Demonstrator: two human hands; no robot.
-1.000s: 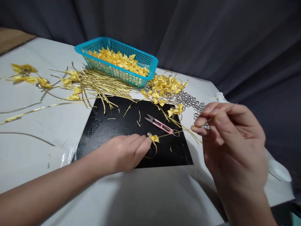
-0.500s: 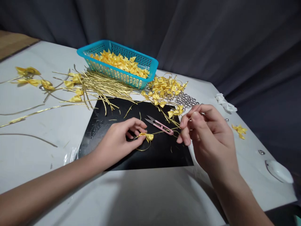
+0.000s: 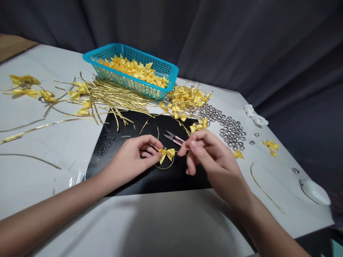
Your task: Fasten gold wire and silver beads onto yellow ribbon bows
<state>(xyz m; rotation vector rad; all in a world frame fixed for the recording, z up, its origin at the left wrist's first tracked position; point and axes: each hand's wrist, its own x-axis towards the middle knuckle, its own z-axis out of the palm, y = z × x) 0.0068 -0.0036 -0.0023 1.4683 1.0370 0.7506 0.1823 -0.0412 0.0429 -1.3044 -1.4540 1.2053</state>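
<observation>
My left hand is closed, with thumb and fingertips pinching a small yellow ribbon bow at its left side. A thin gold cord loops below the bow, and a silver bead shows at its top. From the bow the cord runs right, towards my right hand. That hand is closed in a pinch of thumb and forefinger, apparently on the cord's end; the tip is hard to see. Pink-handled thread snips lie on the black mat, their handle partly behind my right fingers.
Behind the mat stands a blue basket of yellow bows, beside a heap of cut gold cords. Further right are a pile of corded bows, silver beads, a crumpled white piece and a white rounded object.
My right hand has moved left and slightly down, closer to the bow, uncovering more beads and a loose cord on the right. My left hand stays at the bow, which now shows more fully.
</observation>
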